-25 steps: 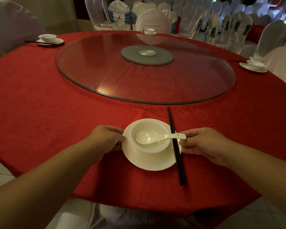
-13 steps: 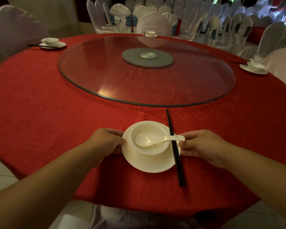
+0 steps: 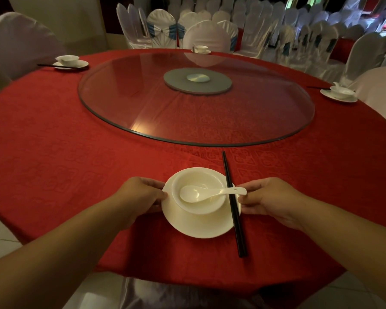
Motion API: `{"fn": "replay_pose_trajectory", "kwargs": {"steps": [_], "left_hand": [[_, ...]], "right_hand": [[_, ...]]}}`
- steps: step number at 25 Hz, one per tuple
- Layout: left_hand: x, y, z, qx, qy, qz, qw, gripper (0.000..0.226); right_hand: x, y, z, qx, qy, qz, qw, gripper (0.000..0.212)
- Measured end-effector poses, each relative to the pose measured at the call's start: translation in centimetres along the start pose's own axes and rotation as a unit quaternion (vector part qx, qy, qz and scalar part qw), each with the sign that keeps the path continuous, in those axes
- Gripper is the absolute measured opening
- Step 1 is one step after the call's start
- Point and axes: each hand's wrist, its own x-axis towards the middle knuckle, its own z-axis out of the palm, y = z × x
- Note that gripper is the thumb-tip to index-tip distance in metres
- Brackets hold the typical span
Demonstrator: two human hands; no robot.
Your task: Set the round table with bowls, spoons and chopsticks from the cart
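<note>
Nearest the viewer, a chair back in a pale satin cover [image 3: 156,295] is tucked under the near edge of the round table in a red patterned cloth [image 3: 53,166]; only its top shows. On the table just inside that edge sits a shallow white ceramic plate [image 3: 194,226], with a white ceramic bowl [image 3: 198,184] on it and a white ceramic spoon [image 3: 210,192] lying in the bowl, handle pointing right past the rim. The left hand [image 3: 138,197] pinches the plate's left rim, grip closed on it; the right hand [image 3: 270,199] holds the right rim, its fingertips just beside the spoon handle. Whether they touch the handle cannot be told. A pair of black chopsticks [image 3: 233,204] lies along the plate's right side, crossing under the spoon handle and over the plate's rim. Bare cloth lies to both sides of the setting and ahead, up to the edge of the round glass turntable [image 3: 143,103]. Beyond it, three further settings stand near the table's far left [image 3: 70,61], far [image 3: 201,49] and right [image 3: 341,93] edges, their details small. White-covered chairs [image 3: 288,34] crowd behind, cut off at the frame top.
</note>
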Motion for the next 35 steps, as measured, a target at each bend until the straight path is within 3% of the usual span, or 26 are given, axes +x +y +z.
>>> {"fn": "replay_pose_trajectory", "kwargs": {"steps": [24, 30, 35], "left_hand": [[0.5, -0.4, 0.2, -0.004, 0.020, 0.013, 1.000, 0.019], [-0.2, 0.0, -0.1, 0.038, 0.016, 0.027, 0.999, 0.015], [-2.9, 1.7, -1.1, 0.178, 0.060, 0.110, 0.976, 0.007]], "right_hand": [[-0.2, -0.2, 0.2, -0.004, 0.013, 0.001, 1.000, 0.024], [-1.5, -0.9, 0.4, -0.117, 0.012, 0.014, 0.993, 0.019], [-3.8, -3.4, -0.1, -0.253, 0.063, -0.012, 0.965, 0.021]]}}
